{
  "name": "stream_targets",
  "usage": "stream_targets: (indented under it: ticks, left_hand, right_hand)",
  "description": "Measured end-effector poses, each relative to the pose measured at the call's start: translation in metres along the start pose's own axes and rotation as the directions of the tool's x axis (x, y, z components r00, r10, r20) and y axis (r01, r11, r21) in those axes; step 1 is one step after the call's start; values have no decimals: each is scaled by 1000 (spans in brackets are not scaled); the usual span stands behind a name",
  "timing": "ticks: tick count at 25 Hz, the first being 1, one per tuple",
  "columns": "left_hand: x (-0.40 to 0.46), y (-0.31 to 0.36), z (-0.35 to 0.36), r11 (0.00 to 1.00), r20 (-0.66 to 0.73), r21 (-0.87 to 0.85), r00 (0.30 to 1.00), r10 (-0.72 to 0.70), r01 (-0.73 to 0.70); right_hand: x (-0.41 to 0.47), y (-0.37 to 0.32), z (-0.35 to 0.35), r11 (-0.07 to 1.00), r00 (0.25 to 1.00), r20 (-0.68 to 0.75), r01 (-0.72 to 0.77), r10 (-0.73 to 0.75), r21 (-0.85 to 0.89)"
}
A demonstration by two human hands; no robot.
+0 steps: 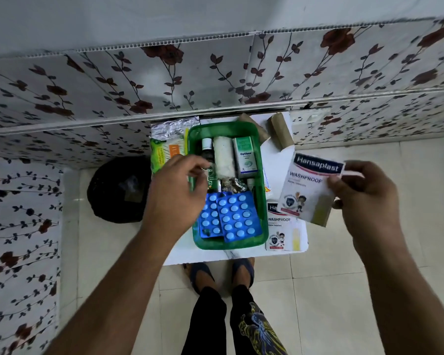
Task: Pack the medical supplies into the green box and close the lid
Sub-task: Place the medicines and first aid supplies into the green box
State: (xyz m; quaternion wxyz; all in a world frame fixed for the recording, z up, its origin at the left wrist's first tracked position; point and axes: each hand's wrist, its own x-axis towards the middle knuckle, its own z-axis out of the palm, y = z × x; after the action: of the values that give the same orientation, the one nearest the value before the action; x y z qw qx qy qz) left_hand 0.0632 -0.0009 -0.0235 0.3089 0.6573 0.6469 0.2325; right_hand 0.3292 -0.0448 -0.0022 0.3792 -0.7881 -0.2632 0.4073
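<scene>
The green box (pixel 259 201) on the counter (pixel 276 160) is mostly packed. The right hand (pixel 362 190) pinches a plaster packet (pixel 309 190); another packet (pixel 282 229) lies right of it, unpacked. The left hand (pixel 174 190), loosely curled and empty, hovers over it.

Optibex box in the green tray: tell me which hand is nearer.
Left. The left hand hovers over the tray's left edge, beside the Optibex box; the right hand is off to the right, holding a plaster pack.
</scene>
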Motion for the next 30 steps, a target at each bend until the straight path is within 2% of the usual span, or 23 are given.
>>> stream_targets:
  ticks: [2,4,6,8,10,14,20,23,26,28,30]
  left_hand:
    - [6,-12,-12,992,-84,-74,990,-111,105]
    - [9,-22,-18,975,-131,-125,971,-198,182]
    - [7,-30,-20,971,-146,-133,966,-215,196]
    - [4,-37,-21,975,-137,-118,970,-203,187]
    - [1,-45,-21,981,-122,-90,975,-185,175]
    - [-1,-57,-24,979,-127,-94,973,-192,180]
    - [-1,-65,-24,978,-110,-107,975,-191,179]
    - [4,-67,-27,978,-109,-89,974,-197,188]
    - [20,-74,-29,982,-84,-12,979,-188,188]
    - [36,-85,-27,978,-4,137,987,-158,157]
    - [51,-95,-23,950,117,304,987,-112,71]
  right_hand:
    - [-2,-31,22,989,994,105,15,-31,147]
    - [-2,-51,66,991,964,265,-3,-33,136]
    - [4,-50,113,986,938,339,120,-73,-119]
    - [10,-42,150,864,919,364,303,-153,-402]
    - [12,-36,167,726,911,350,392,-219,-565]
    - [1,-26,169,545,864,378,503,-332,-671]
    - [-3,-10,176,458,839,463,544,-286,-703]
    - [-2,-20,161,533,829,410,559,-381,-635]
    - [20,-29,116,655,859,154,477,-488,-585]
    - [51,-23,95,680,909,26,330,-417,-655]
    - [76,-10,93,599,946,62,251,-318,-761]
